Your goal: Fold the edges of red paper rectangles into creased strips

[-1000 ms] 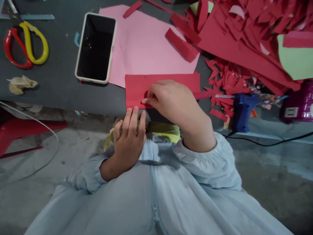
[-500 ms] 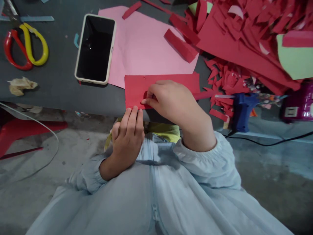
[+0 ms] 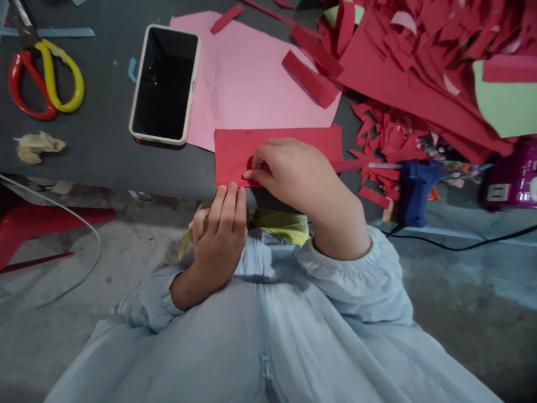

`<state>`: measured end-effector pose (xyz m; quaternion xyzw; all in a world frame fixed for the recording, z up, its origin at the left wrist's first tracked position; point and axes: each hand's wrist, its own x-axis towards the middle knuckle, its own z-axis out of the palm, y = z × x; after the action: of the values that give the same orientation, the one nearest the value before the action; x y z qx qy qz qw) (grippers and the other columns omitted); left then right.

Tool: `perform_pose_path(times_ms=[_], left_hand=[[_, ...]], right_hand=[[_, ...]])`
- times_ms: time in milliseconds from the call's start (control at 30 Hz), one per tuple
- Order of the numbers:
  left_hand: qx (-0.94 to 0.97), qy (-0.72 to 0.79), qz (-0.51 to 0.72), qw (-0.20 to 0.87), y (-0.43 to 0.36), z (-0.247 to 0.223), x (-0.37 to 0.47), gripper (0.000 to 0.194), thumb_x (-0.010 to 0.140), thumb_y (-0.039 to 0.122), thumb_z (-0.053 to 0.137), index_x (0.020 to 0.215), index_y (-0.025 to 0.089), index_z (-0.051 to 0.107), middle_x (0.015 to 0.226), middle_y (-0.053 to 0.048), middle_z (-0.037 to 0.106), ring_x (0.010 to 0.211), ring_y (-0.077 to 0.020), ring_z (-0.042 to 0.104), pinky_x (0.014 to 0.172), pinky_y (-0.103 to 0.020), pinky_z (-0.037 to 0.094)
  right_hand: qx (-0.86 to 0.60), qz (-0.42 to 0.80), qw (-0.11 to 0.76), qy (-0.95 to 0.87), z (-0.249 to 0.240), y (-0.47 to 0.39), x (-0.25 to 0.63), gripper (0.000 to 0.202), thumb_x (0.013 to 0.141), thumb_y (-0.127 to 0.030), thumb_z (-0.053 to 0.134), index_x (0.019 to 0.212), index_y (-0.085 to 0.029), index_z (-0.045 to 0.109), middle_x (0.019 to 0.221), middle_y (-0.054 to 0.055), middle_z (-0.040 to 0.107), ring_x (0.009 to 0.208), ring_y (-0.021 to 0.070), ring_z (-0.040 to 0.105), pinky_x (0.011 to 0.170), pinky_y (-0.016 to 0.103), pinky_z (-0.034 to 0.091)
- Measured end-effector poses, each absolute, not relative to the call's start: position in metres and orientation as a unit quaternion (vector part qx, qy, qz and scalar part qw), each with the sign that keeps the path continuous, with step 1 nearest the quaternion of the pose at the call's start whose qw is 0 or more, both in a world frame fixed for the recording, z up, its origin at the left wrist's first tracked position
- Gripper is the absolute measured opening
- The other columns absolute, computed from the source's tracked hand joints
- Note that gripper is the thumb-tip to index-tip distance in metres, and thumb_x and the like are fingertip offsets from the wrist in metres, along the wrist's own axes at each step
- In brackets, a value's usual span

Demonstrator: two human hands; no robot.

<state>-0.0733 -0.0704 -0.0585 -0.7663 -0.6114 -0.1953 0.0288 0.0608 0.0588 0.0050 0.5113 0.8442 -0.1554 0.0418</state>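
Scissors (image 3: 48, 78) with one red and one yellow handle lie at the far left of the dark counter (image 3: 100, 151); right of them a phone (image 3: 165, 84) overlaps the left side of a pink sheet (image 3: 251, 73); the left hand (image 3: 220, 240) reaches up at the counter's near edge, its fingers (image 3: 229, 207) extended side by side, tips on the near left edge of the red paper (image 3: 232, 148); that paper lies along the counter's edge, just below the pink sheet; the right hand (image 3: 300, 173) lies over its middle, fingers curled toward the thumb, tips at the paper; whether they pinch it I cannot tell; farther right are red scraps (image 3: 457, 33), a blue glue gun (image 3: 419, 190) and a purple object (image 3: 518, 179), whose pale label (image 3: 498, 192) is too small to read.
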Motion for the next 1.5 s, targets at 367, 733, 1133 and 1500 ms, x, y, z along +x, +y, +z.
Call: perform_pose_path(times_ms=[367,733,1133,1500], left_hand=[[-0.763,-0.613,-0.203,-0.012,-0.071,-0.058,-0.074,0.070,0.098,0.022,0.047,0.159,0.027,0.012,0.149,-0.010,0.053,0.138,-0.0227,0.050,0.104,-0.038,0.036],[-0.761,-0.611,-0.219,0.007,-0.069,-0.057,-0.072,0.065,0.097,0.020,0.048,0.156,0.027,0.021,0.145,-0.010,0.057,0.135,-0.0234,0.053,0.107,-0.041,0.033],[-0.773,-0.600,-0.201,0.056,-0.067,-0.052,-0.073,0.049,0.095,0.023,0.053,0.143,0.019,0.044,0.142,-0.013,0.060,0.134,-0.0234,0.054,0.102,-0.042,0.036],[-0.782,-0.594,-0.184,0.030,-0.069,-0.054,-0.076,0.056,0.096,0.022,0.050,0.150,0.018,0.034,0.147,-0.015,0.055,0.138,-0.0244,0.049,0.107,-0.040,0.031]], right_hand=[[0.507,-0.159,0.037,0.846,0.004,0.059,0.062,0.022,0.095,-0.028,0.053,0.095,-0.015,0.070,0.095,0.011,0.070,0.087,0.0235,0.061,0.062,0.031,0.032],[0.477,-0.135,0.057,0.866,0.010,0.058,0.053,0.023,0.095,-0.024,0.050,0.096,-0.012,0.070,0.096,0.014,0.071,0.086,0.0246,0.064,0.064,0.031,0.037],[0.461,-0.187,0.067,0.865,0.006,0.066,0.044,0.026,0.097,-0.024,0.046,0.095,-0.014,0.070,0.095,0.012,0.070,0.081,0.0208,0.061,0.062,0.030,0.036],[0.476,-0.193,0.095,0.853,0.012,0.065,0.040,0.028,0.096,-0.025,0.047,0.100,-0.014,0.072,0.099,0.012,0.071,0.081,0.0207,0.062,0.063,0.030,0.036]])
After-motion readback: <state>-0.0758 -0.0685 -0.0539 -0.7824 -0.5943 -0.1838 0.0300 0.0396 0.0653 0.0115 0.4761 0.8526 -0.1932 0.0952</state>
